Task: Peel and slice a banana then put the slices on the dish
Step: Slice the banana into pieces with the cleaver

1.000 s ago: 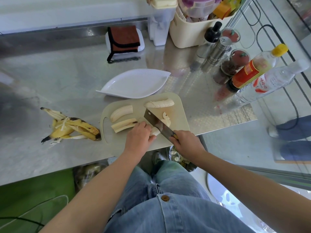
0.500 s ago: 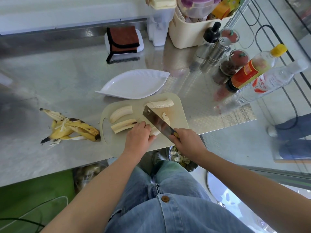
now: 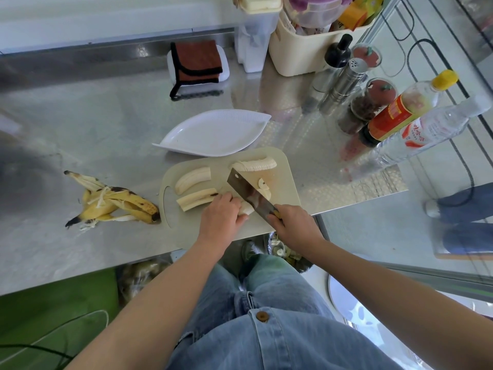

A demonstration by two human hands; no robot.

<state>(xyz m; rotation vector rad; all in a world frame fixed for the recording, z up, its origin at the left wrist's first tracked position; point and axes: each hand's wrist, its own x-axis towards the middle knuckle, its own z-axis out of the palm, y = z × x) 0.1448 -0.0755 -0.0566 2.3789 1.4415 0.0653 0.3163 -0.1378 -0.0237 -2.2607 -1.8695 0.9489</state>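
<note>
A beige cutting board [image 3: 285, 180] lies at the counter's front edge. On it are three long peeled banana pieces: one at the back [image 3: 254, 164] and two at the left [image 3: 192, 178] [image 3: 196, 199]. My left hand [image 3: 221, 218] holds down a short banana piece [image 3: 246, 208] with curled fingers. My right hand [image 3: 294, 227] grips the handle of a cleaver [image 3: 246, 193], whose blade rests against that piece. Cut slices [image 3: 264, 187] lie just right of the blade. The white leaf-shaped dish [image 3: 213, 133] behind the board holds nothing.
A banana peel [image 3: 114, 204] lies left of the board. Bottles [image 3: 405, 113], shakers [image 3: 344, 81], spice jars and a cream basket [image 3: 298, 54] crowd the back right. A brown cloth [image 3: 196, 62] sits on a white holder at the back. The counter edge runs just below the board.
The cleaver lifted half a second ago and has come down again on the short piece under my left hand. My left hand has barely moved.
</note>
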